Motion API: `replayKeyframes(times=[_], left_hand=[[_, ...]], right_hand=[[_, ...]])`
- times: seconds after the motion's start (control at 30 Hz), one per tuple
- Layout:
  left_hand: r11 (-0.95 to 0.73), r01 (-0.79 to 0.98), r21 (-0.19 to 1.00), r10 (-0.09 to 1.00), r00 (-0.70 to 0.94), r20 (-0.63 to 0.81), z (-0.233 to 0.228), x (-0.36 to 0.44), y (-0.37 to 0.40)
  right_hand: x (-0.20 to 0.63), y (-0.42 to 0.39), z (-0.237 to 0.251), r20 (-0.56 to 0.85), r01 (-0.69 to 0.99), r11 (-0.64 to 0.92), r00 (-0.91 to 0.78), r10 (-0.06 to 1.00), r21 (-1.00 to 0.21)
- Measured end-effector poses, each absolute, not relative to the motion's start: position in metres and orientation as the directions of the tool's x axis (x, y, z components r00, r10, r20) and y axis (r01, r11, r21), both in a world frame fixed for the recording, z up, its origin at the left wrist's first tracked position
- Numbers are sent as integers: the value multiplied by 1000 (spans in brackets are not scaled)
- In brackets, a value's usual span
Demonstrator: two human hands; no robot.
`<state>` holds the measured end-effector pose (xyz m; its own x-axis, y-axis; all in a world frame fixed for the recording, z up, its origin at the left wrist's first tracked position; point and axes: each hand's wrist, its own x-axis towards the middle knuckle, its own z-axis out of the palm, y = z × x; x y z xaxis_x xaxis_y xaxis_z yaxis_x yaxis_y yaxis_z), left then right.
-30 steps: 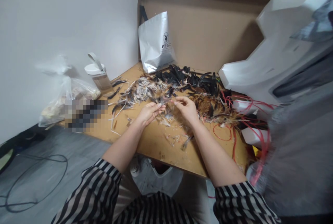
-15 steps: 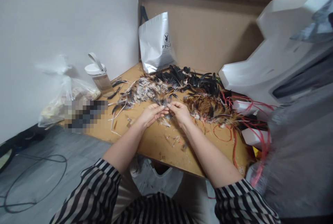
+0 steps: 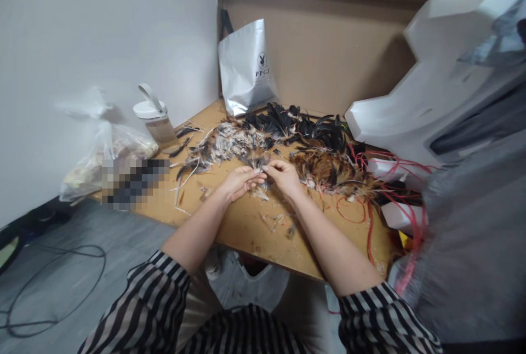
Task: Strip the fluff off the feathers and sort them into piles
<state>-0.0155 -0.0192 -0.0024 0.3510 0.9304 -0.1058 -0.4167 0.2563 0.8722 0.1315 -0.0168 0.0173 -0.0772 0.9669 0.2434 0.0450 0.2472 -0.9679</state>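
My left hand (image 3: 243, 182) and my right hand (image 3: 282, 177) meet over the table, fingertips pinched together on a small bunch of brownish-grey feathers (image 3: 258, 160). The quill ends are hidden between the fingers. Just beyond my left hand lies a heap of pale, fluffy feathers (image 3: 230, 141). Brown feathers (image 3: 329, 170) are piled to the right of my right hand. Behind them spreads a row of long black feathers (image 3: 296, 124). Loose bits of feather (image 3: 274, 221) are scattered on the tabletop below my hands.
A silver bag (image 3: 245, 69) stands at the back against a cardboard panel (image 3: 329, 47). On the left are a lidded drink bottle (image 3: 158, 124) and a clear plastic bag (image 3: 110, 151). Red strings (image 3: 405, 206) hang at the right, near white foam pieces (image 3: 382, 107).
Both hands stay almost in place, still pinching the feathers. The bunch's tips look slightly shifted between the fingers.
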Motion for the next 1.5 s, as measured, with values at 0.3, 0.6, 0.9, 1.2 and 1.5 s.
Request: replayKeyframes(times=[0.3, 0.6, 0.9, 1.2, 1.5], left_hand=[[243, -370, 897, 937, 328, -119, -1, -14, -20], [94, -491, 866, 994, 100, -52, -2, -21, -12], [65, -562, 824, 998, 19, -65, -5, -24, -8], [19, -602, 798, 999, -19, -39, -4, -25, -8], [136, -540, 831, 991, 78, -111, -4, -21, -9]], right_hand=[[130, -19, 16, 278, 176, 286, -72, 958, -942], [151, -30, 37, 164, 543, 390, -417, 894, -744], [127, -58, 42, -30, 897, 439, -441, 897, -43], [159, -31, 39, -37, 598, 387, -572, 819, -702], [157, -16, 24, -67, -35, -81, -290, 955, -996]])
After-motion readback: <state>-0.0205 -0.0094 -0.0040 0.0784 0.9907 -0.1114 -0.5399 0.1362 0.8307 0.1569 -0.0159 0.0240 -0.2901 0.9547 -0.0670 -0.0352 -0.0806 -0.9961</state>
